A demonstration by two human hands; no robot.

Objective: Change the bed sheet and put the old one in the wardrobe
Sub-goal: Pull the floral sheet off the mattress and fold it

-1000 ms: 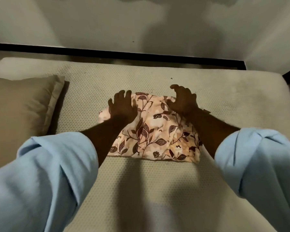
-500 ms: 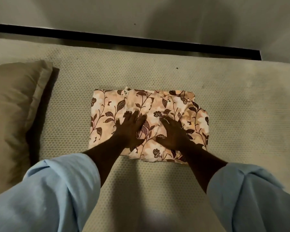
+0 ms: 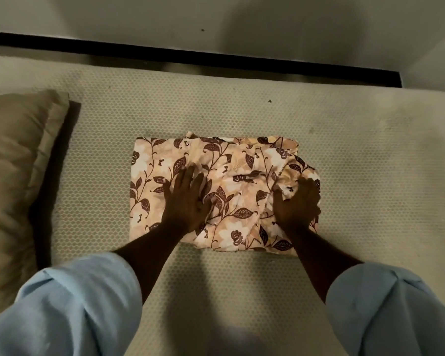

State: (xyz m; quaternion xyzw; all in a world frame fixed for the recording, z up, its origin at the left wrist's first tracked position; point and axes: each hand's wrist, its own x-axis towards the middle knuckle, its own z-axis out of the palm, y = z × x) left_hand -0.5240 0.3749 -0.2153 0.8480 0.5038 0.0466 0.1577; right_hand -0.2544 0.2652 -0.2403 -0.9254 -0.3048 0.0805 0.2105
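Far left: tan pillow (image 3: 13,176), resting on the bare, honeycomb-textured mattress (image 3: 370,176), in the same place as half a second ago. Low left: rolled light-blue sleeve (image 3: 70,309).

Mid-bed, well apart from the pillow: folded floral sheet (image 3: 231,163), flat on the mattress. Neat along the left and far edges, more rumpled on the right than before.

On its left-centre: left hand (image 3: 188,199), palm down, fingers straight and slightly spread, pressing the cloth and gripping nothing. Shifted a little leftward since the earlier frame; previously close beside the other hand near the middle.

Between the hands: creased, ridged cloth.

On the sheet's right edge: right hand (image 3: 297,201), now well apart from the left after sliding outward. Fingers stretched toward the far right corner, with a raised fold of cloth over the thumb side. Impossible to tell whether pinching that fold or only pressing on it.

Low right: second rolled sleeve (image 3: 396,312). Beyond the mattress: dark bed-frame strip (image 3: 190,56) under a pale wall (image 3: 139,16).
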